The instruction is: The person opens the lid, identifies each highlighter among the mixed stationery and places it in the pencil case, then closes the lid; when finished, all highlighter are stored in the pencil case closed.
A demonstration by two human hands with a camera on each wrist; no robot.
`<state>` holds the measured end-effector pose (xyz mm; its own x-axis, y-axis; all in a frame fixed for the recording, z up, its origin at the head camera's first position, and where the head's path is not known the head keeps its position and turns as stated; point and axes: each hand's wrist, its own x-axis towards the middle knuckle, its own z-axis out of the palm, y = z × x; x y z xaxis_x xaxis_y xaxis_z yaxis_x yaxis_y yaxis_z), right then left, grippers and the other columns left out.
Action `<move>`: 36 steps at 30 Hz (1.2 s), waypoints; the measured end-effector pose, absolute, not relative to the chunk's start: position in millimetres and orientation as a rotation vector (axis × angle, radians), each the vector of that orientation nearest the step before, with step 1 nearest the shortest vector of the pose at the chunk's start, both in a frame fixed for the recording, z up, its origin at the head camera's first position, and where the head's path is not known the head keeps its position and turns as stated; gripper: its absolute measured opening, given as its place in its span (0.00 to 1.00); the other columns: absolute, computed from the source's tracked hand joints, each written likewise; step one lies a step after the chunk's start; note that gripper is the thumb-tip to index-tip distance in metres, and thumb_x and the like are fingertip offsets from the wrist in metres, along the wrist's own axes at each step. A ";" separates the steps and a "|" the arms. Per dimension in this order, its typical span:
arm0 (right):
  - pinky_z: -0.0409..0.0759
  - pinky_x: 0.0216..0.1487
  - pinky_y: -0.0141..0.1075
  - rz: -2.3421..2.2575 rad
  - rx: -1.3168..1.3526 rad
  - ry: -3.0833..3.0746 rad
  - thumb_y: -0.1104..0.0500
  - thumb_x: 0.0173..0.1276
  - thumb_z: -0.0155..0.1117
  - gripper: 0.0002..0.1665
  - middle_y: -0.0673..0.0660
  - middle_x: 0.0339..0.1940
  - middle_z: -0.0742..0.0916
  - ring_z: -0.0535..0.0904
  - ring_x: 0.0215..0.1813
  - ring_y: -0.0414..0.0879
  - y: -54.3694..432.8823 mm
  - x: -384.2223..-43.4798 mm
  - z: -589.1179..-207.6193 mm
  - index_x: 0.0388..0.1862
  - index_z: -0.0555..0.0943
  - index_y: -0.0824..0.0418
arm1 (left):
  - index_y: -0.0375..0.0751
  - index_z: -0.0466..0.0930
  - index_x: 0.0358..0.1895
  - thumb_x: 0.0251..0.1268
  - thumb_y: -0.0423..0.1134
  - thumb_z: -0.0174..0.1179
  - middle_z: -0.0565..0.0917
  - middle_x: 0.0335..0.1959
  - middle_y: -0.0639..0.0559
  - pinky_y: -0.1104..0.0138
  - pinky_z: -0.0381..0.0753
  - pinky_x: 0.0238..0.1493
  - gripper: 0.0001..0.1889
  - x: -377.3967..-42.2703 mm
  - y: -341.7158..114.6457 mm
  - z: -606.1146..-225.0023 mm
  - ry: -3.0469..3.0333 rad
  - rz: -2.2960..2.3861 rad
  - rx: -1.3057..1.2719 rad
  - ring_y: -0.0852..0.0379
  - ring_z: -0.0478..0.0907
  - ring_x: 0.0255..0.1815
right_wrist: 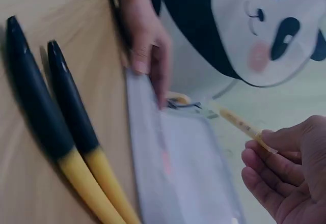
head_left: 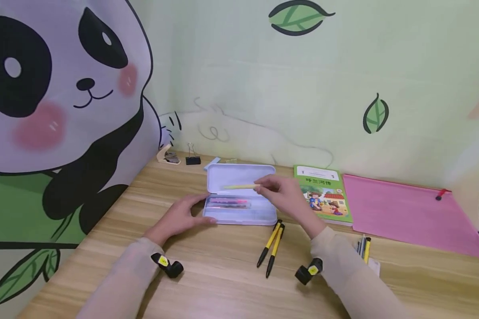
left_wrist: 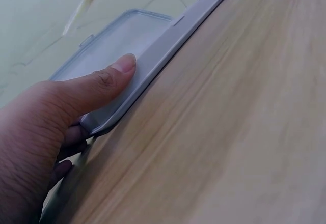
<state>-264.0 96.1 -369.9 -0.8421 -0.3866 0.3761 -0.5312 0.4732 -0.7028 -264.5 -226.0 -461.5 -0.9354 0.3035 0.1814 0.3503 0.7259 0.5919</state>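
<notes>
A white pencil case (head_left: 262,216) lies open on the table, its lid (head_left: 239,173) tilted up at the back. Inside its tray are several slim pens (head_left: 228,204), one with pink on it. My left hand (head_left: 179,218) grips the case's left end, thumb (left_wrist: 109,84) along the front edge and fingers round the far side. Between thumb and fingertips, my right hand (head_left: 283,195) pinches a slender yellow pen (right_wrist: 239,123) with clear ends. The pen is held level above the case, overlapping the lid in the head view.
Two yellow-and-black pens (head_left: 272,248) lie in front of the case. To the right are a green book (head_left: 323,195), a pink zip pouch (head_left: 407,212) and more pens (head_left: 366,250) beside the right sleeve. A binder clip (head_left: 193,160) and a stapler-like object (head_left: 167,156) stand by the wall.
</notes>
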 end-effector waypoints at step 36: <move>0.82 0.37 0.34 1.306 0.856 -2.615 0.59 0.71 0.66 0.07 0.53 0.34 0.90 0.82 0.34 0.40 70.3 -280.4 -417.8 0.44 0.88 0.58 | 0.52 0.69 0.74 0.45 0.76 0.67 0.72 0.72 0.49 0.46 0.63 0.73 0.53 -263.6 -226.2 -463.8 -2.861 -1.010 -0.515 0.44 0.65 0.74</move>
<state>-280.4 70.3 -417.8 -0.8377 -0.4406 0.3227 -0.5227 0.4756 -0.7075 -263.6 -226.2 -463.8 -0.9419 0.2900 0.1693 0.3320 0.7290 0.5986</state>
